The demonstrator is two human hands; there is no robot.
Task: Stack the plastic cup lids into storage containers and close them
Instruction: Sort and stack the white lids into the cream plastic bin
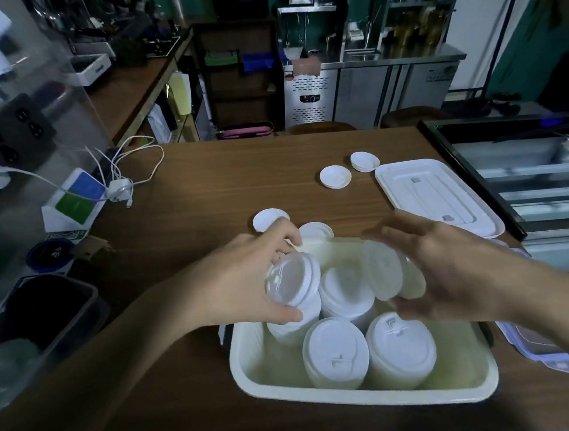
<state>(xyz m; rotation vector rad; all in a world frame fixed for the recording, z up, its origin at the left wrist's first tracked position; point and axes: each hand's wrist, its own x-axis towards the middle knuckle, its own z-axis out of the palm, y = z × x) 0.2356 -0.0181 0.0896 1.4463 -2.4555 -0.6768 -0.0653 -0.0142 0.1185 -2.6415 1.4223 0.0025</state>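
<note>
A white storage container (361,401) sits on the wooden table near me, holding several stacks of white cup lids (336,351). My left hand (247,280) grips a short stack of lids (294,279), clear one on top, above the container's left side. Over the right side, my right hand (453,269) holds a tilted stack of lids (391,271) between thumb and fingers. Loose lids (335,176) lie farther back on the table. The container's flat white cover (439,195) lies at the right.
A second clear container with blue clips (542,351) sits at the right under my forearm. A glass display case (530,173) borders the right edge. Charger cables (125,181), a card stand (76,206) and a black bin (40,315) stand at the left.
</note>
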